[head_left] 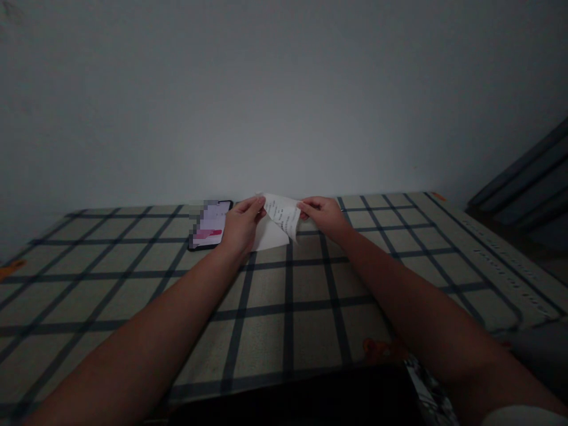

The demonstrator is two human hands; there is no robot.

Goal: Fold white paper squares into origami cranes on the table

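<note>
A small white printed paper slip (279, 222) is held up over the far part of a checked cloth surface (275, 296). My left hand (242, 225) pinches its left upper corner with thumb and fingers closed. My right hand (323, 214) pinches its right edge the same way. The slip is bent or partly folded between the two hands, with printed text on the raised flap. Both forearms stretch forward over the cloth.
A phone (208, 225) with a lit screen lies on the cloth just left of my left hand. A plain wall (284, 100) rises right behind. A dark object (310, 396) sits at the near edge. Dark slats (528, 183) stand at the right.
</note>
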